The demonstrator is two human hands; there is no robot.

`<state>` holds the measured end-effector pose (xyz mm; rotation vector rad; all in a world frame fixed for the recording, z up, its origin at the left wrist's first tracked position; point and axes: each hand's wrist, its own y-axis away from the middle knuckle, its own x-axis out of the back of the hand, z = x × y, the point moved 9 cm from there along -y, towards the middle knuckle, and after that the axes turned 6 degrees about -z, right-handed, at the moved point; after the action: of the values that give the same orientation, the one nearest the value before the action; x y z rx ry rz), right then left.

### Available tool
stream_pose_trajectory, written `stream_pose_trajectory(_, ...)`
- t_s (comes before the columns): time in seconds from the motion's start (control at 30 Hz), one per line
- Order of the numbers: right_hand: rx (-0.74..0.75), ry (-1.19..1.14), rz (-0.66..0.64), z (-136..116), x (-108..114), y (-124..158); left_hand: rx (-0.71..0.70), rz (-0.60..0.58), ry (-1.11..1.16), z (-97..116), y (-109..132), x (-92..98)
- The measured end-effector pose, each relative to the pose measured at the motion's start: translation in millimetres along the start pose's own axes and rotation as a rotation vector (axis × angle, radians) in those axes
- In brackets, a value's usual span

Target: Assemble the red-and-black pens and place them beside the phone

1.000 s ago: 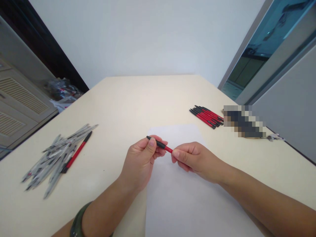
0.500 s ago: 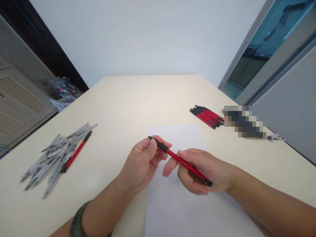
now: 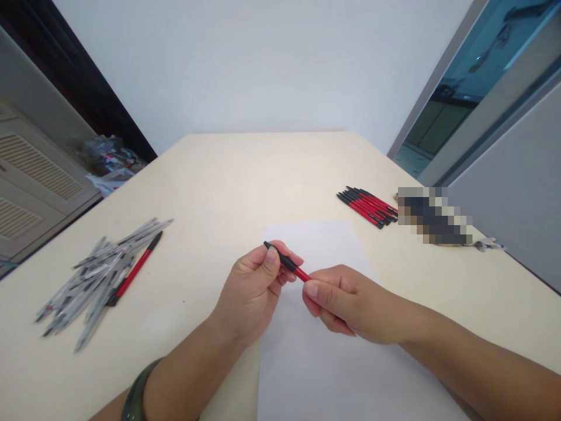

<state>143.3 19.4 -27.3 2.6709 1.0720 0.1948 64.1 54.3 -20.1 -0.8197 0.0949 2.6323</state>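
Between my two hands is a red pen (image 3: 301,273) with a black grip and tip. My left hand (image 3: 254,286) pinches the black front part between thumb and fingers, the tip pointing up and left. Wrapped round the red barrel is my right hand (image 3: 350,304), which hides the rear end of the pen. Below both hands lies a white sheet of paper (image 3: 307,374). At the left, another red pen (image 3: 137,269) rests beside a loose pile of clear-barrelled pens or refills (image 3: 100,280).
Several red and black pens (image 3: 367,206) lie side by side at the right of the table (image 3: 245,181). Near them is a blurred-out dark object (image 3: 432,219) by the table edge. A white wall (image 3: 263,64) rises behind, and bags (image 3: 111,161) sit beyond the left edge.
My right hand has turned over and closed round the red barrel, so the rear end that showed before is now hidden. My left hand keeps its pinch on the black grip.
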Motion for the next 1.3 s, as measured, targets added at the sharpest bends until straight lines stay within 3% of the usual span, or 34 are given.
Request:
stream_pose_trajectory(0.23,-0.019,0.213,0.132,-5,5,4,-0.015,0.006,-0.055,5,2,-2.4)
stream_pose_trajectory(0.33,-0.001,0.171,0.141,-4,6,3,-0.012,-0.006,-0.060,5,2,-2.5)
stream_pose_trajectory(0.4,0.023,0.018,0.050,-2,2,0,0.004,-0.016,-0.035,4,2,-2.3)
stream_pose_trajectory(0.57,0.105,-0.564,-0.328,-2,-22,-2,-0.029,-0.104,0.065,9,0,-9.6)
stream_pose_trajectory(0.67,0.105,-0.649,-0.388,0,-27,-2,-0.072,-0.108,0.054,14,2,-12.7)
stream_pose_trajectory(0.83,0.137,-0.341,-0.238,-5,-22,-2,-0.082,-0.022,0.032,17,5,-11.1)
stream_pose_trajectory(1.13,0.026,0.142,-0.011,-10,-11,3,-0.074,-0.006,-0.007,20,5,-11.1)
stream_pose_trajectory(1.3,0.074,0.432,0.226,-15,3,4,-0.088,0.046,-0.078,19,4,-5.0)
